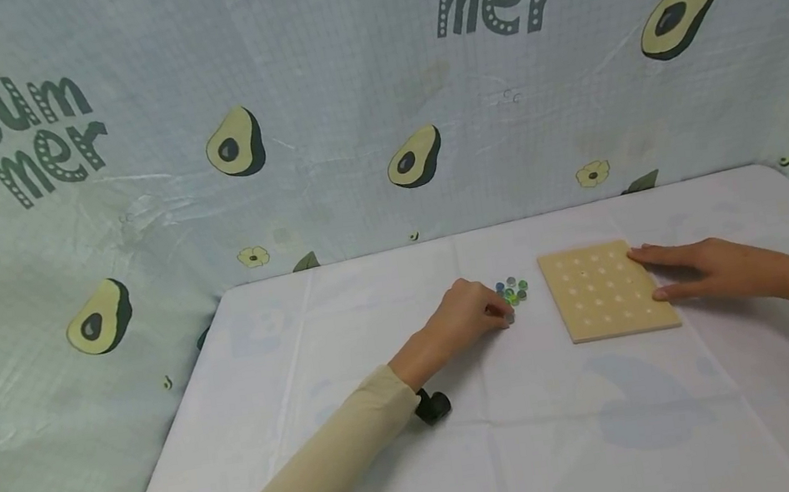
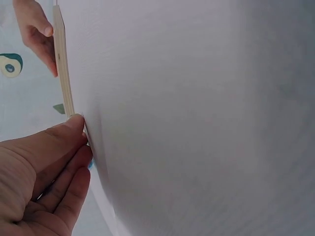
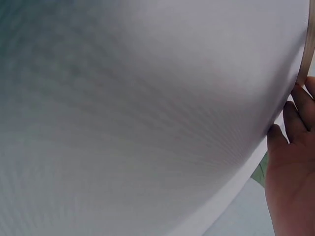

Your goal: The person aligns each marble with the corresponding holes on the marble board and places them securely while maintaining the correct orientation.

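Observation:
My left hand point(image 1: 470, 309) is at the near left of a small cluster of glass marbles point(image 1: 512, 290), green, blue and clear. Its thumb and fingertips pinch a bluish marble point(image 1: 511, 319) low on the table; the left wrist view hides most of the marble behind the fingers. A square, light wooden board point(image 1: 601, 292) with rows of shallow round hollows lies flat to the right of the marbles. My right hand point(image 1: 719, 268) rests against the board's right side, fingertips near its far right corner and thumb lower down, the fingers extended.
A white cloth covers the table point(image 1: 428, 485). Behind it hangs a pale curtain point(image 1: 318, 80) with avocado prints and lettering. Dark wrist-camera mounts show under both forearms.

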The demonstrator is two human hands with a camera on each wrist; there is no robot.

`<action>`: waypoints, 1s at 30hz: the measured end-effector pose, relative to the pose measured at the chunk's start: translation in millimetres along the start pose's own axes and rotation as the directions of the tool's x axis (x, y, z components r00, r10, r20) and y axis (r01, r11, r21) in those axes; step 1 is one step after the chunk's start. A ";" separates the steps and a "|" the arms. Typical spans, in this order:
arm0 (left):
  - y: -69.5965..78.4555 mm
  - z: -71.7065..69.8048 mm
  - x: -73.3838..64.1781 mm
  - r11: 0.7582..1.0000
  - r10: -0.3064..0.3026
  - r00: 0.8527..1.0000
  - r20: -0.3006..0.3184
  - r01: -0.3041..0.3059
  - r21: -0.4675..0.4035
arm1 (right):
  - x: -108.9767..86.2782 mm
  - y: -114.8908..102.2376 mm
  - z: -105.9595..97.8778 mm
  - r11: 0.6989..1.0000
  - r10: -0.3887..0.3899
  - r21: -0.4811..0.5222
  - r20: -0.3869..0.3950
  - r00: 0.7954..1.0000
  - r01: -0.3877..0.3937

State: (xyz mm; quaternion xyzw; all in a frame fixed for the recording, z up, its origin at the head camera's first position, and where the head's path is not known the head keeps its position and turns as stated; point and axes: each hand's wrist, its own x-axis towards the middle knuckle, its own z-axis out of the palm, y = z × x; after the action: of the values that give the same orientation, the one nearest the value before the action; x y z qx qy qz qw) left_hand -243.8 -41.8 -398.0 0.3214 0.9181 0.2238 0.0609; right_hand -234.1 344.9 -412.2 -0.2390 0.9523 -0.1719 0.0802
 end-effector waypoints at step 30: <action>1.9 -21.9 8.5 0.984 0.006 0.979 -0.206 -0.043 -0.175 | 0.4 -1.2 -3.0 0.999 0.047 0.022 0.025 0.999 -0.047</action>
State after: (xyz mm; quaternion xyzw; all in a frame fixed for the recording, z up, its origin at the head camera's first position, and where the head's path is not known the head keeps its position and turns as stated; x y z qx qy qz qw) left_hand -255.0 -43.4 -377.3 0.3014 0.8916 0.3380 -0.0079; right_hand -234.6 344.6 -409.0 -0.2178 0.9546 -0.1776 0.0986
